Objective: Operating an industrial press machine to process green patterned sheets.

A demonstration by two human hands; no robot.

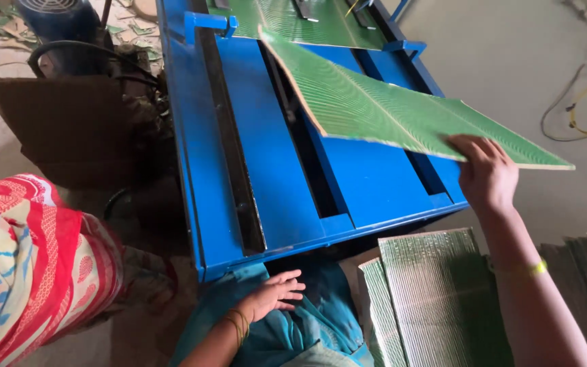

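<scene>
My right hand (487, 175) grips the near edge of a green leaf-patterned sheet (388, 109) and holds it tilted above the blue machine bed (273, 170). The sheet's far corner points toward the back of the machine, where another green sheet (307, 20) lies flat. My left hand (276, 293) rests on my lap on teal cloth, fingers loosely spread, holding nothing, just below the machine's front edge.
A stack of green sheets (436, 299) lies beside my right forearm, with more stacks (585, 272) at the far right. A person in red patterned cloth (28, 265) sits at left. A motor with hoses (62, 34) stands behind, and cables (579, 109) lie on the floor.
</scene>
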